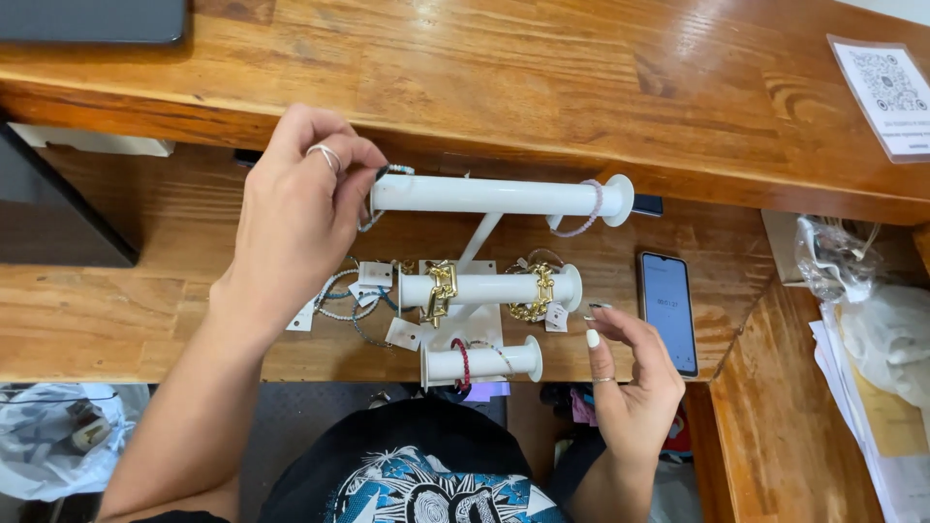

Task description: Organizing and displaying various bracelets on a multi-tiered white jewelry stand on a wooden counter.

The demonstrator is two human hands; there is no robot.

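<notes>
i'm pinching a beaded bracelet [395, 170] onto the top bar [499, 195] with my left hand [295, 218]; right hand [630, 383] hovering loose, holding nothing; lower bars already loaded.

Bright, even light falls from above. The varnished brown wooden tabletop [581, 77] shows a soft sheen along its upper level but no harsh glare. The upper level casts a dark band of shadow onto the lower shelf behind the white three-bar plastic jewellery stand [494, 281]. The black-framed phone's screen [668, 312] glows pale without washing out. Focus is sharp at centre. The tabletop's edges bow slightly near the frame borders, and the corners look softer.
</notes>
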